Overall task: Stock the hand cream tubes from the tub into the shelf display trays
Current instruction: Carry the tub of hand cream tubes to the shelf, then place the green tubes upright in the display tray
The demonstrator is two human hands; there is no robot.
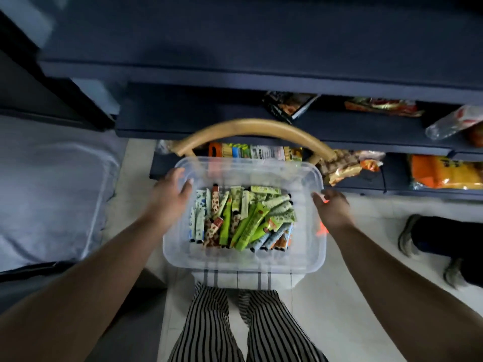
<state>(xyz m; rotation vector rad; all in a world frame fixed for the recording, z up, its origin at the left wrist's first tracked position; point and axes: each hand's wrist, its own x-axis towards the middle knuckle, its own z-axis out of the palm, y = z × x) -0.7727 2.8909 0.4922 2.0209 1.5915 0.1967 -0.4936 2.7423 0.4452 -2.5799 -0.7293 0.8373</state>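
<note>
Dark shelf (235,74) blurred; hands (172,194) flank tub (243,262) of tubes (243,218)

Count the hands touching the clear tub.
2. The left hand rests on the clear tub at its left rim; the right hand is at its right rim.

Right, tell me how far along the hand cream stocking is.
Nothing looks stocked yet. The clear plastic tub is full of green, blue and patterned hand cream tubes. In hand: the left hand and right hand sit at the tub's two sides, no tube picked up. Left to do: every tube. The dark blue shelves show only snack packets; no display trays are visible.
</note>
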